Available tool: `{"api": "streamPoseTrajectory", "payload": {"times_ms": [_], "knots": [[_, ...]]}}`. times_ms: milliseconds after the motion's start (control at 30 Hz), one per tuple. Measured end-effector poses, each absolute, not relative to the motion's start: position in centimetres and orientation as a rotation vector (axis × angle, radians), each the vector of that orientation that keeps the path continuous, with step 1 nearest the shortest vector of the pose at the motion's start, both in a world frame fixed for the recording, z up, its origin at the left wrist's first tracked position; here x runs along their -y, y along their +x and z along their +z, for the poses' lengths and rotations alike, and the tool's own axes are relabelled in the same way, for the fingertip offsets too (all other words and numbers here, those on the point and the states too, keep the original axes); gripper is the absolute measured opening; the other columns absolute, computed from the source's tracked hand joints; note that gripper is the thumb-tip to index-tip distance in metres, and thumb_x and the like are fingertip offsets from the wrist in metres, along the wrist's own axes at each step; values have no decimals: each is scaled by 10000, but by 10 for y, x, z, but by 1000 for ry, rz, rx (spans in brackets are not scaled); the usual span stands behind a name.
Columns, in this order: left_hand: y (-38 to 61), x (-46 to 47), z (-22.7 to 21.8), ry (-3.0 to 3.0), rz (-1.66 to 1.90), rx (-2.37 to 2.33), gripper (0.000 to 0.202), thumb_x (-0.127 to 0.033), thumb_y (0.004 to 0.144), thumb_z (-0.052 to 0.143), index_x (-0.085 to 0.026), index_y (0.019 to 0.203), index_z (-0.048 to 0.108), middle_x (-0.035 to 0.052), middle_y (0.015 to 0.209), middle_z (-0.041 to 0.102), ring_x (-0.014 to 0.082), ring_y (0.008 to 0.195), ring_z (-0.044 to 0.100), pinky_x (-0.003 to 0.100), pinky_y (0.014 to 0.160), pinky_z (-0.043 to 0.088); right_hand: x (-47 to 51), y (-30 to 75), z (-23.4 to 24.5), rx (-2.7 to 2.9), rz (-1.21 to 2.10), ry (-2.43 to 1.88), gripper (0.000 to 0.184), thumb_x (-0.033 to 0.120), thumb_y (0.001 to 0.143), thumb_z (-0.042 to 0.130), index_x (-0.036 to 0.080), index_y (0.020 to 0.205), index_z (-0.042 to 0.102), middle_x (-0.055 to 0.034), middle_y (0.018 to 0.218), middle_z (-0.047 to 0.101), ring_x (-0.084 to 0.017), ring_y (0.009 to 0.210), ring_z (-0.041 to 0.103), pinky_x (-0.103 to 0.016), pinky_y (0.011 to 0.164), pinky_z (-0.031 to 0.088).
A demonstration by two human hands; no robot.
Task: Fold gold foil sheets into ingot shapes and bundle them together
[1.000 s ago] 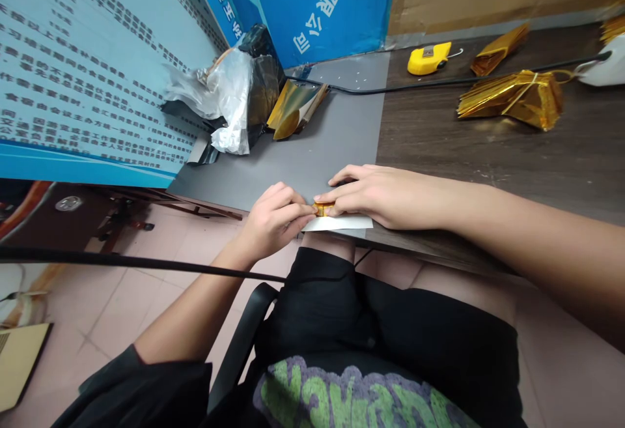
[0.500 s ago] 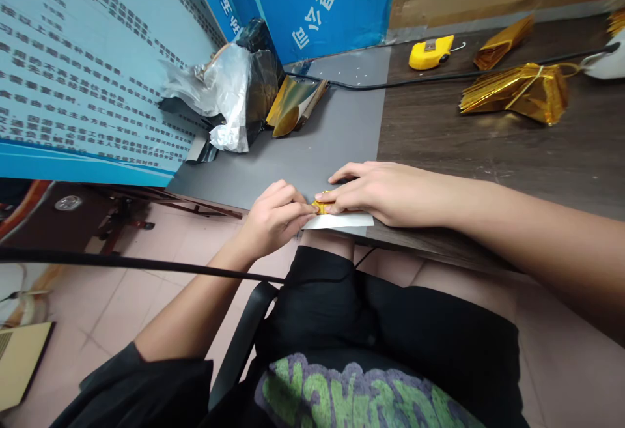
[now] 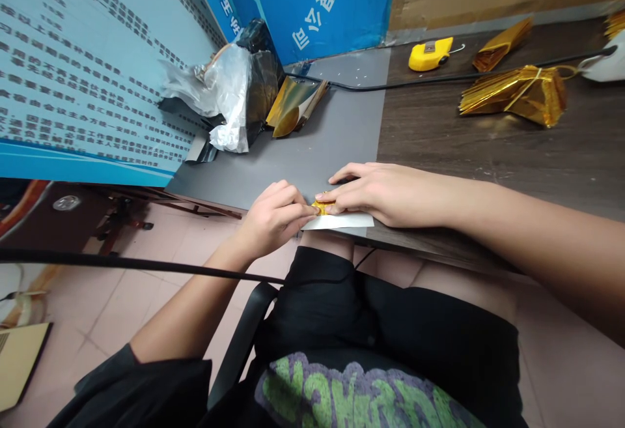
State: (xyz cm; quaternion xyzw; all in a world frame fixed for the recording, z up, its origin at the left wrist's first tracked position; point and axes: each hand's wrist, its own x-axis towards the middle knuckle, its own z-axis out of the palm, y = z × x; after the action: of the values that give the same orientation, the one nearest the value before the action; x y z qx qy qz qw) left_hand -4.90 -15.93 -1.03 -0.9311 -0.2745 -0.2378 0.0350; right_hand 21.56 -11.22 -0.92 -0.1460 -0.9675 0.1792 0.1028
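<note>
Fingers of the left hand and right hand pinch a small gold foil between them.
Head view: the foil sits on a white strip at the edge of a grey mat on the surface. Gold foil bundles and a yellow tape measure lie well beyond.

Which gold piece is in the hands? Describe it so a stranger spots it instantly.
Find the desk's grey mat. Between the left hand and right hand, a small gold foil piece sits on a white strip. Unlike the distant tied gold bundle, it is tiny and pinched.
</note>
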Motion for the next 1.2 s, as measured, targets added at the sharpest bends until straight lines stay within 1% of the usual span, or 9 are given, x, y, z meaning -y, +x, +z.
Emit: {"api": "streamPoseTrajectory", "payload": {"times_ms": [133,267,400,567,733,833,967,1100,1200], "knots": [[-49,159,-8,-2852,-678,821,72,-185,922,664,-183,976,712,19,832,637,119,802,533,263,717,441,111,216,-11,2837,576,-427,342,91,964,483,212,1148,745,-36,1255,724,-301,1300,485,-456,1029,472],[-48,159,-4,-2826,-620,796,57,-202,924,667,-187,960,708,16,823,633,121,784,507,269,690,403,108,216,-13,2811,629,-411,340,116,973,476,217,1162,740,-27,1310,702,-303,1295,478,-467,1040,463],[-47,159,2,-2787,-504,754,60,-218,937,654,-199,957,707,12,806,637,129,784,493,286,676,363,107,217,-15,2797,666,-388,355,165,1000,445,208,1209,729,-45,1300,706,-307,1292,470,-478,1044,455],[-48,159,-1,-2793,-532,710,48,-200,926,667,-194,962,697,7,795,643,131,792,504,287,682,379,108,215,-13,2757,724,-407,381,225,1031,404,206,1283,689,-60,1323,695,-297,1275,488,-479,1025,465],[-51,160,-11,-2788,-658,730,92,-150,898,686,-182,984,697,17,805,640,132,801,515,278,685,405,110,215,-10,2782,629,-421,437,158,997,434,244,1365,653,-61,1309,703,-289,1261,508,-456,989,485],[-52,159,-12,-2789,-643,732,90,-151,903,677,-185,983,699,22,807,642,134,806,523,280,686,411,111,216,-9,2833,567,-403,518,109,980,417,275,1429,615,-36,1390,663,-288,1273,492,-463,1015,476],[-51,160,-9,-2780,-598,740,70,-186,935,639,-203,969,698,13,792,637,131,792,522,282,679,400,110,217,-9,2873,488,-369,581,65,950,417,300,1449,600,-2,1455,619,-282,1263,487,-462,1034,466],[-54,163,-4,-2774,-505,719,108,-155,944,604,-206,962,698,18,788,645,135,789,517,290,669,371,110,217,-10,2852,497,-390,573,66,939,454,298,1439,609,-14,1438,633,-279,1268,495,-449,1017,474],[-59,166,-5,-2781,-452,681,129,-135,933,617,-215,1006,686,12,822,676,137,815,529,295,681,369,109,217,-11,2844,525,-409,551,80,941,481,308,1421,625,-15,1435,636,-281,1264,505,-447,1009,480]]}}
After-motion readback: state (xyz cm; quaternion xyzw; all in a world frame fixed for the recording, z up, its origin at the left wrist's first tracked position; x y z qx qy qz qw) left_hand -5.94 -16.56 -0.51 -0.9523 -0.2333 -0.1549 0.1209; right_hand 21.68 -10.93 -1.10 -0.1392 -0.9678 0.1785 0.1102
